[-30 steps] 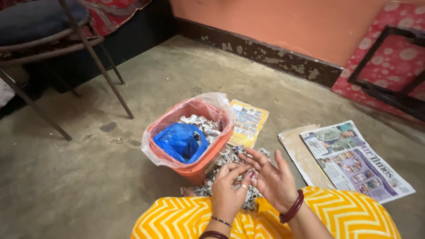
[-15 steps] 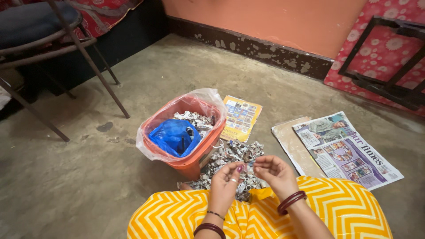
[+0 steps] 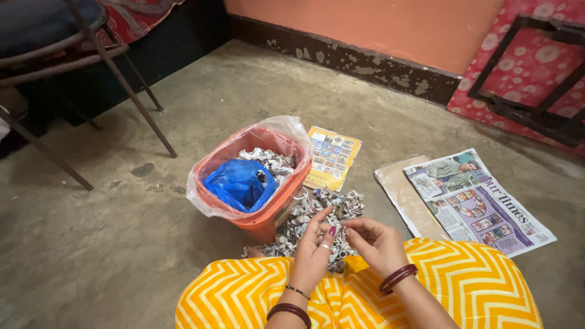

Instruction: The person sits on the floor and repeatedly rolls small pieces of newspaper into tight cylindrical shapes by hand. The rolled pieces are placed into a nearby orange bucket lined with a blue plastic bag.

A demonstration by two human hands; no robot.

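We work a small piece [image 3: 339, 232] pinched between left hand [image 3: 314, 256] and right hand [image 3: 376, 245] over the scrap pile [image 3: 317, 213]; next needs fine fingertip control.

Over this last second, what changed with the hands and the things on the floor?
The right hand, open with fingers spread a second ago, has curled and dropped lower, meeting the left hand fingertip to fingertip over the pile of crumpled paper bits. Whatever small piece they pinch is too tiny to identify. The orange bin, yellow booklet and newspaper lie as before; only the camera shifted.
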